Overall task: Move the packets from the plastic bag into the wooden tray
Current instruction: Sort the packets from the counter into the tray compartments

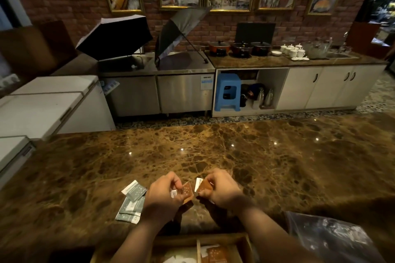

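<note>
Wooden tray point(245, 243) — fingers point(178, 181) pinching brown packets point(186, 191)

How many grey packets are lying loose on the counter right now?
3, overlapping in a pile left of the left hand: top one, middle one, nearest one. More may hide underneath.

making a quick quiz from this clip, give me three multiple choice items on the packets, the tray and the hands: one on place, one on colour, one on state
1. Where do the grey packets lie?
A. on the counter, left of the left hand
B. inside the wooden tray
C. on the blue stool

2. What colour are the packets in the hands?
A. green
B. orange-brown
C. black

3. What are the hands doing?
A. resting flat, empty
B. each pinching packets
C. gripping the plastic bag

Answers:
1 A, they sit fanned on the marble counter.
2 B, left hand and right hand hold orange-brown packets.
3 B, fingers are closed on packets above the wooden tray; the plastic bag lies untouched.
</note>
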A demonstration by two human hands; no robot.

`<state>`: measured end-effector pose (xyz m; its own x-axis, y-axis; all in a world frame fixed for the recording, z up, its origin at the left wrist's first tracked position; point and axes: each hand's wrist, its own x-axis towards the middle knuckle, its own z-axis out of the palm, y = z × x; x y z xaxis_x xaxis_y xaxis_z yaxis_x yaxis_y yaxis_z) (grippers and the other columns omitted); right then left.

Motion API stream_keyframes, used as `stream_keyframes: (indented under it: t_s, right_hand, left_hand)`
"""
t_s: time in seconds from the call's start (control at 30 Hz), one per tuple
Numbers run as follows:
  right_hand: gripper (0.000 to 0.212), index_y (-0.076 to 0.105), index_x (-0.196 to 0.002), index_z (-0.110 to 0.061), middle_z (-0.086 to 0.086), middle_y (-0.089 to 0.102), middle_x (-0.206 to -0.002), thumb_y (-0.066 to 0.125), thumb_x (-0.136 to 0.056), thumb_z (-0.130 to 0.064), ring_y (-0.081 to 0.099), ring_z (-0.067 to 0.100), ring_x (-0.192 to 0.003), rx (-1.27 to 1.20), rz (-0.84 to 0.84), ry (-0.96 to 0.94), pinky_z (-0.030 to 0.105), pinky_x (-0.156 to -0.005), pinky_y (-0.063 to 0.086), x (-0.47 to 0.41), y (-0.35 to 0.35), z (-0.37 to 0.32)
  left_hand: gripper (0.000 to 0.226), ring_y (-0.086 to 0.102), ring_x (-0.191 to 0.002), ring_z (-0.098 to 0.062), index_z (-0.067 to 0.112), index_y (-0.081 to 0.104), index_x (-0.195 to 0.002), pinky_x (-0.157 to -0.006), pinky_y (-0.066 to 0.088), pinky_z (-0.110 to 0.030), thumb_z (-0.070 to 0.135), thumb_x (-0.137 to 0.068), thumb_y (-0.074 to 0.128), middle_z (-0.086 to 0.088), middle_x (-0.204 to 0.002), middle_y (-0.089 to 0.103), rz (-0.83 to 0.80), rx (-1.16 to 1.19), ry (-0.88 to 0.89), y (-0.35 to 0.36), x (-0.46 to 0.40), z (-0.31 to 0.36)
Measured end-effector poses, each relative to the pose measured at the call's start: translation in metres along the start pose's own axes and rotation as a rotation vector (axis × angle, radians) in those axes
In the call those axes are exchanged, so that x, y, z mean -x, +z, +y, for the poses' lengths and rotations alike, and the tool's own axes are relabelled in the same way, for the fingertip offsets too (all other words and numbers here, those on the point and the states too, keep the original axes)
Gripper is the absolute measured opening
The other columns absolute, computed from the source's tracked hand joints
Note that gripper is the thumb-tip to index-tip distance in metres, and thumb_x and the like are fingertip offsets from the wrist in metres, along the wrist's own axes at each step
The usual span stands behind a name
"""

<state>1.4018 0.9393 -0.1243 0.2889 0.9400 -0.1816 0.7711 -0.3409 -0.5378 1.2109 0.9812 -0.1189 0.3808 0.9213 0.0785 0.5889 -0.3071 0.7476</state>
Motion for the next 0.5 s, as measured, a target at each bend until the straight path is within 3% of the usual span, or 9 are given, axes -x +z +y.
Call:
stream_keyframes:
  t_s: [0.07, 0.17, 0.27, 0.33, 0.43, 0.5]
  right_hand:
    - [0.033, 0.073, -0.117, -0.019, 0.000, 0.046, -0.153, 0.078, -0.087, -0.032, 0.041, 0.022, -0.142, 0.081, -0.032, -0.021, 0.035, -0.117, 0.036, -0.005, 0.011, -0.004]
    - [0.022, 0.074, -0.111, -0.020, 0.001, 0.059, -0.134, 0.074, -0.090, -0.027, 0.055, 0.020, -0.124, 0.139, 0.021, -0.002, 0.029, -0.101, 0.045, -0.006, 0.022, -0.004]
    - [0.021, 0.073, -0.110, -0.021, 0.001, 0.066, -0.123, 0.074, -0.090, -0.027, 0.059, 0.019, -0.114, 0.138, 0.096, 0.018, 0.026, -0.092, 0.044, -0.001, 0.023, -0.003]
    - [0.026, 0.070, -0.115, -0.023, -0.001, 0.065, -0.121, 0.075, -0.089, -0.028, 0.060, 0.018, -0.112, 0.059, 0.080, 0.055, 0.027, -0.093, 0.046, 0.007, 0.019, 0.000]
    - [0.034, 0.065, -0.118, -0.026, 0.000, 0.060, -0.120, 0.077, -0.086, -0.029, 0.059, 0.020, -0.112, -0.127, 0.047, 0.067, 0.034, -0.098, 0.051, 0.020, 0.009, 0.009]
    - [0.036, 0.063, -0.119, -0.027, 0.003, 0.062, -0.119, 0.077, -0.085, -0.025, 0.063, 0.023, -0.108, -0.190, 0.081, 0.014, 0.035, -0.089, 0.057, 0.031, -0.003, 0.016]
  left_hand:
    - [0.034, 0.061, -0.074, -0.013, 0.027, 0.053, -0.071, -0.063, 0.047, -0.035, 0.027, -0.067, 0.088, 0.006, -0.074, 0.067, 0.012, 0.014, -0.009, -0.008, 0.003, -0.005]
    - [0.033, 0.061, -0.074, -0.013, 0.026, 0.057, -0.072, -0.061, 0.046, -0.032, 0.027, -0.068, 0.089, 0.007, -0.075, 0.067, 0.046, 0.009, -0.047, -0.022, 0.008, -0.009]
    - [0.028, 0.056, -0.068, -0.007, 0.023, 0.060, -0.074, -0.055, 0.039, -0.024, 0.021, -0.070, 0.088, 0.011, -0.076, 0.064, 0.081, -0.005, -0.086, -0.031, 0.014, -0.005]
    - [0.027, 0.056, -0.068, -0.006, 0.023, 0.061, -0.075, -0.053, 0.038, -0.022, 0.018, -0.072, 0.087, 0.011, -0.078, 0.064, 0.071, 0.012, -0.094, -0.033, 0.020, 0.000]
    - [0.027, 0.063, -0.074, -0.014, 0.027, 0.061, -0.077, -0.055, 0.048, -0.025, 0.013, -0.075, 0.084, 0.004, -0.084, 0.067, -0.027, 0.057, -0.099, -0.032, 0.026, 0.007]
    - [0.027, 0.066, -0.077, -0.015, 0.031, 0.061, -0.079, -0.063, 0.057, -0.034, 0.013, -0.078, 0.082, 0.003, -0.085, 0.069, -0.118, 0.086, -0.037, -0.028, 0.032, 0.014]
